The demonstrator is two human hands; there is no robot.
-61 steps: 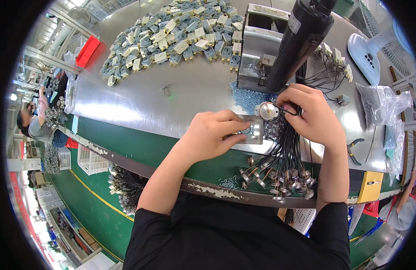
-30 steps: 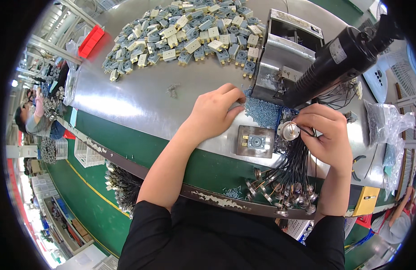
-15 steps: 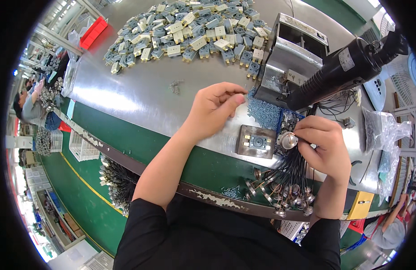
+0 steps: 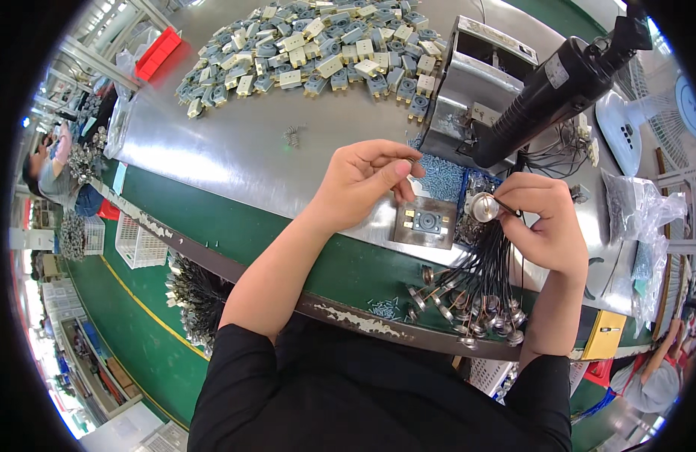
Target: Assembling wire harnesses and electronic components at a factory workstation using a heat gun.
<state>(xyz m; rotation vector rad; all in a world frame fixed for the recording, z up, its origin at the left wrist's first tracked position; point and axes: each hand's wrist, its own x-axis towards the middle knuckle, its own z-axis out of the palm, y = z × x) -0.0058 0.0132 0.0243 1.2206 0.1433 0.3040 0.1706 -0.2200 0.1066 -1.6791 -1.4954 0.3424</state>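
Note:
My left hand [image 4: 360,183] hovers over a heap of small blue screws [image 4: 440,179] with thumb and fingers pinched together; what it pinches is too small to see. My right hand [image 4: 540,221] holds a round silver metal part [image 4: 483,206] with black wires hanging from it. A bundle of similar wired parts [image 4: 468,301] dangles below, over the bench edge. Between the hands, a square metal fixture plate [image 4: 425,222] lies on the green mat.
A black powered screwdriver [image 4: 551,87] hangs tilted above a grey metal machine box [image 4: 468,83]. A large pile of small grey and cream parts [image 4: 303,49] covers the far steel bench. A white fan [image 4: 626,128] and plastic bags [image 4: 641,218] are at right. Another person sits far left [image 4: 58,169].
My left hand left the fixture plate and moved up to the screw heap, fingers pinched. My right hand kept the silver part and shifted slightly right as the view turned.

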